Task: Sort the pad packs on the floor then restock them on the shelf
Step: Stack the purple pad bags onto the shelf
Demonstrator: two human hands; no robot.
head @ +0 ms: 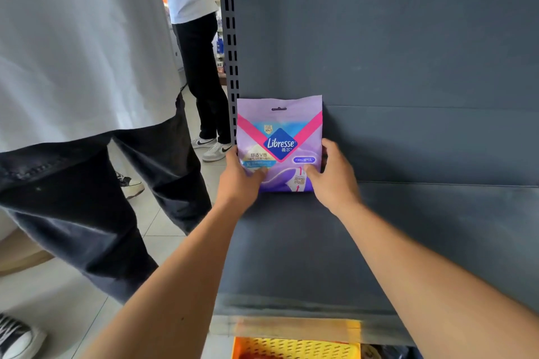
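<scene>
Pad pack (279, 144) upright at shelf (408, 227) back-left corner, long axis vertical. Left hand (240, 176) and right hand (335, 175) pinch bottom corners, equally near. Guessing just let go.

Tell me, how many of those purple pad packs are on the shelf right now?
1. The purple pad pack stands upright at the shelf's back left corner, held by the left hand and right hand. More could sit outside the view.
</scene>
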